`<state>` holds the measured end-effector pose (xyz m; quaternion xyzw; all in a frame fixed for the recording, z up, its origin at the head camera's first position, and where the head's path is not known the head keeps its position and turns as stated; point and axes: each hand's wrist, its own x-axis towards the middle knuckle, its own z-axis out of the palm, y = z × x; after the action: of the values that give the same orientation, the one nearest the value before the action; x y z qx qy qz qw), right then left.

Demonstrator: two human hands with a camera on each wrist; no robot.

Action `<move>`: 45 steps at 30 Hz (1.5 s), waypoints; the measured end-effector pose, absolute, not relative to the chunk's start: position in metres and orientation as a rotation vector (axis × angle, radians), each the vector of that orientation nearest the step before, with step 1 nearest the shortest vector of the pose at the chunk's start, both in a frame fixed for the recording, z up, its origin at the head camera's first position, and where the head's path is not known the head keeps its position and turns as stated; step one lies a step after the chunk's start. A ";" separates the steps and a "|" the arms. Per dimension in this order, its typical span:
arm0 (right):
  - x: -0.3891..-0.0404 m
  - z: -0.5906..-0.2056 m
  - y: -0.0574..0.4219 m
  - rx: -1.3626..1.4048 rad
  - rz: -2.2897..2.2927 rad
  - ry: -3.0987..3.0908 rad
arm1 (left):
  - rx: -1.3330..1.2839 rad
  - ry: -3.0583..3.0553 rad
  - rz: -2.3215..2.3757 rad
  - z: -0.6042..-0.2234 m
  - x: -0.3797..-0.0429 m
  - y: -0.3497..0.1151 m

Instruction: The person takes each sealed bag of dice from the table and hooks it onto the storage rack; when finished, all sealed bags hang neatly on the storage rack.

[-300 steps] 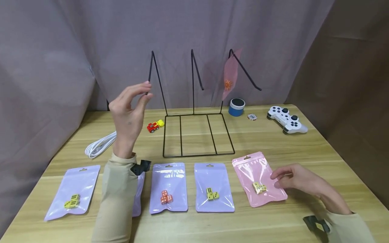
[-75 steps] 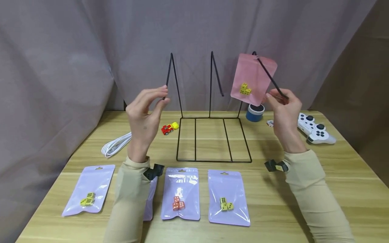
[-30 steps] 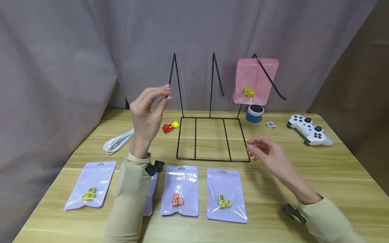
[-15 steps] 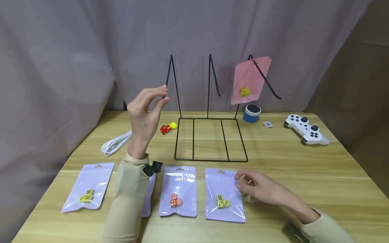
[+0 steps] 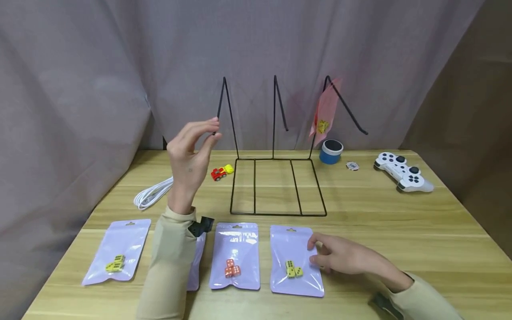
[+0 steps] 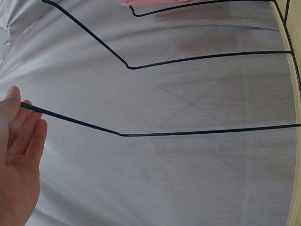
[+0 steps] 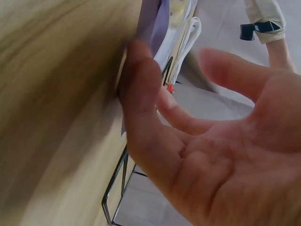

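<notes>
My left hand (image 5: 186,162) pinches the tip of the left hook of a black wire rack (image 5: 280,215); in the left wrist view its thumb and fingers meet on that hook (image 6: 77,121). Beside the rightmost lilac zip bag (image 5: 280,249), which holds yellow dice (image 5: 292,271), my right hand (image 5: 348,257) touches the bag's right edge with bent fingers. From the right wrist view, the thumb (image 7: 230,70) stands apart from the fingers. Pink zip bags (image 5: 329,104) hang nearly edge-on from the rack's right hook, yellow dice showing through.
Further lilac bags lie along the front: one with orange dice (image 5: 234,240), one with yellow dice (image 5: 120,240), one partly under my left sleeve (image 5: 164,266). Behind them are a white cable (image 5: 152,194), toy car (image 5: 220,172), blue round container (image 5: 330,153), poker chip (image 5: 352,166) and white game controller (image 5: 404,172).
The pink bag with yellow dice went from the table to the right hook. My right hand let go of it and came down to the rightmost lilac bag. My left hand kept its pinch.
</notes>
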<state>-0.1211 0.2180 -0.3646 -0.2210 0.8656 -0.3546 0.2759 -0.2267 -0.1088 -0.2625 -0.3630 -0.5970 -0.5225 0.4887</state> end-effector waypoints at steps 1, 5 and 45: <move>-0.121 -0.365 0.218 -0.585 -0.965 2.320 | -0.882 -1.446 -1.275 -0.263 -0.227 -0.108; -0.121 -0.366 0.217 -0.558 -0.998 2.304 | -0.883 -1.441 -1.273 -0.264 -0.226 -0.106; -0.124 -0.368 0.209 -0.580 -1.113 2.316 | -0.851 -1.457 -1.236 -0.259 -0.220 -0.107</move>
<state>-0.1241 0.2088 -0.3676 -0.2131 0.8510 -0.4091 0.2510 -0.2201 -0.1066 -0.2586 -0.3521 -0.6027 -0.5114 0.5013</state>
